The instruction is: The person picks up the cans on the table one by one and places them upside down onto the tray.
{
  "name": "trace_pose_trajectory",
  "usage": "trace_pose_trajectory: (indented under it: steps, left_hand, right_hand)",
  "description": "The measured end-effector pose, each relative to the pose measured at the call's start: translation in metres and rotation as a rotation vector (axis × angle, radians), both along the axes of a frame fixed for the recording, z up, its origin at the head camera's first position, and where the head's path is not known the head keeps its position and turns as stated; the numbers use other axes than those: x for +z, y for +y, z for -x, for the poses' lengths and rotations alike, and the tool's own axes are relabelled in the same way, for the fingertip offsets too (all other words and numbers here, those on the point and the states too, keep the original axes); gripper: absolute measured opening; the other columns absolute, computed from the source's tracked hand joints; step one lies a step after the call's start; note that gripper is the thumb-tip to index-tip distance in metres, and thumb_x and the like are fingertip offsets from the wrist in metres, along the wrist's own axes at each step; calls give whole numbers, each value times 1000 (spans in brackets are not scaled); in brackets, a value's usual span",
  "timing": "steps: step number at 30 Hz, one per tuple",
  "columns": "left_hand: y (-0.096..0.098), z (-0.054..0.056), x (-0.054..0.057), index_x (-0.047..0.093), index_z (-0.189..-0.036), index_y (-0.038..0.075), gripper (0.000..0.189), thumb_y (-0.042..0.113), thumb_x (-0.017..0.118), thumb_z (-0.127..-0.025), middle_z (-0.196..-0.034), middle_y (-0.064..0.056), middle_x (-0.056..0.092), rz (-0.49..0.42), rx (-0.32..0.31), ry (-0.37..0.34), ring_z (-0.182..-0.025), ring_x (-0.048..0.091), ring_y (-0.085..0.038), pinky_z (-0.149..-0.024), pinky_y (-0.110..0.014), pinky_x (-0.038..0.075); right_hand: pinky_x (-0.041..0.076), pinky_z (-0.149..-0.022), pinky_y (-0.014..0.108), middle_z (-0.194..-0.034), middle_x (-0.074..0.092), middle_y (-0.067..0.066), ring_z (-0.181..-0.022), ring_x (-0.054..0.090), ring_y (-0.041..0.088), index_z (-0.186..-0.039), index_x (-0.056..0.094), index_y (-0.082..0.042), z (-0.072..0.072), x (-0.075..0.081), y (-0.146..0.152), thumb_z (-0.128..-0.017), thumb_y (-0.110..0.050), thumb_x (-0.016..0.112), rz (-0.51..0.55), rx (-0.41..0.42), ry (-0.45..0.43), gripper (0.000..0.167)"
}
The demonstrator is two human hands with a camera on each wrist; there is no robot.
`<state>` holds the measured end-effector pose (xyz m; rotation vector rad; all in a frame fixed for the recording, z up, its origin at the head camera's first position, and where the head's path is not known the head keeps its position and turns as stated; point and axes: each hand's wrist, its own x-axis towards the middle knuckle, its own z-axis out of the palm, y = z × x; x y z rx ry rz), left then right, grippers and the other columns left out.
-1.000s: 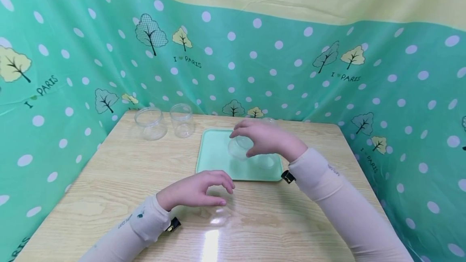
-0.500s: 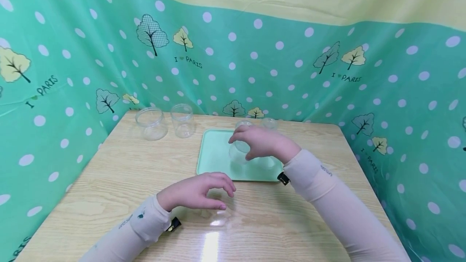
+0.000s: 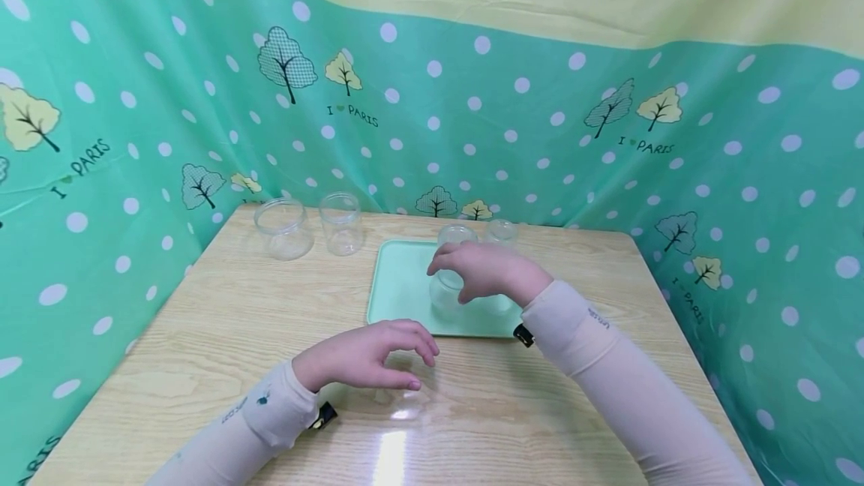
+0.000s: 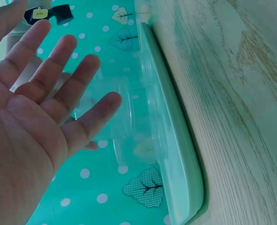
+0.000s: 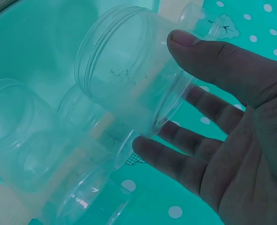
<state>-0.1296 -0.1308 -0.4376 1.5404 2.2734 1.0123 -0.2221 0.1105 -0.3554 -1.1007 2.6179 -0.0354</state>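
Note:
My right hand (image 3: 489,270) grips a clear plastic jar (image 3: 444,295) above the green tray (image 3: 398,283). In the right wrist view, thumb and fingers lie on opposite sides of the held jar (image 5: 124,70); its ridged rim points away from the palm, toward the tray. Two other clear jars, one (image 3: 457,233) and another (image 3: 502,230), rise behind this hand, which hides their lower parts. My left hand (image 3: 367,355) hovers over the table in front of the tray, fingers loosely spread and holding nothing. The left wrist view shows its palm (image 4: 26,126).
Two clear jars stand at the table's back left, a wide one (image 3: 284,229) and a narrower one (image 3: 342,225). A dotted green curtain (image 3: 432,126) surrounds the wooden table (image 3: 223,321) at the back and sides. Light glares off the table front.
My right hand has moved slightly down in the view, toward the tray's near side, with the jar. The jars behind it now show more. My left hand stays almost still.

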Motion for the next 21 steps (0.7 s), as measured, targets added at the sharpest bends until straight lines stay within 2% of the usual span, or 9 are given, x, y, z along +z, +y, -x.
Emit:
trace_pose_trajectory:
  steps: [14, 21]
  left_hand:
    - [0, 0, -1, 66, -118, 28, 23, 38, 71, -97, -130, 13, 61, 5, 0, 9, -126, 55, -7, -109, -30, 47]
    - [0, 0, -1, 66, -119, 28, 25, 32, 74, -96, -131, 13, 60, 4, 5, 23, -127, 54, -7, -109, -30, 47]
  right_hand:
    - [55, -97, 36, -148, 54, -2, -131, 55, 21, -139, 63, -26, 2, -9, -3, -80, -12, 89, -28, 3, -17, 67]
    - [54, -99, 37, -148, 54, -2, -132, 55, 22, -141, 62, -25, 3, -12, -5, -81, -11, 88, -33, 5, -32, 66]
